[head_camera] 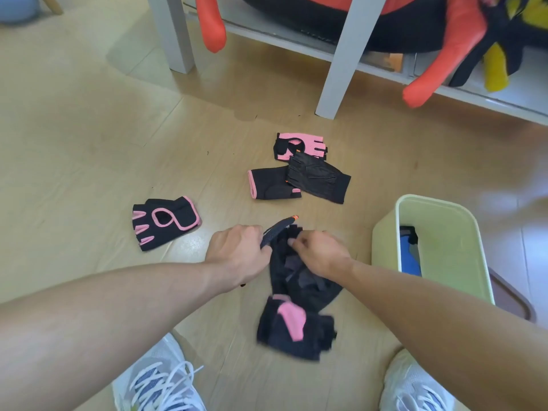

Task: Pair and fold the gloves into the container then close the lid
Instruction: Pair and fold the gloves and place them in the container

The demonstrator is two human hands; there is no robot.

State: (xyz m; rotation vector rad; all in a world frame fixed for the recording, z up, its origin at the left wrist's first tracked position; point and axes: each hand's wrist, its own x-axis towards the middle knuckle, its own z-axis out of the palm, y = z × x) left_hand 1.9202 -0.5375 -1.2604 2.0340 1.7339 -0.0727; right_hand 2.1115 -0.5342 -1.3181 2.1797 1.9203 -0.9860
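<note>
Both hands' fingers (268, 249) pinch black gloves (299, 280) (blurred) beside container (385, 232).

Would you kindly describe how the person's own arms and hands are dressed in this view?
Both forearms are bare, with no sleeves in view. The left hand and right hand wear no gloves, rings, watch or wristband that I can see. Nothing else is worn on the arms.

Pale wood-look plank floor (89, 137) runs under soft, even light to a white shelf unit (350, 54) with square legs along the far side, its low shelf holding orange, black and yellow padded gear (462, 34), and a blue rounded object (17, 8) sits far left.
</note>
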